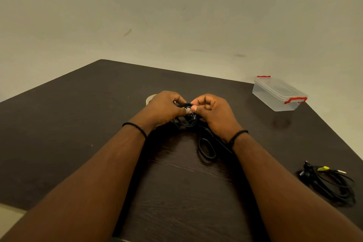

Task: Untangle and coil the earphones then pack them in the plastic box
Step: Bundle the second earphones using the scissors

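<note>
At mid-table [78, 124] the earphones [187, 118] are pinched between the curled fingers of the left hand [164, 109] and right hand [215, 114]. Knots could be tightened if the trailing loop is pulled hard. The box [279, 93], far right, is lidded.

place: plain indoor room, kind unclear | evidence: bare scuffed wall [176, 15]; dark wood-grain table [68, 124]

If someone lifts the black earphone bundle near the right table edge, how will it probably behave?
The black earphone bundle would probably be floppy: its thin cable lies in loose, uneven loops. It looks light. Loops may slip out and dangle, since nothing visibly ties them.
</note>
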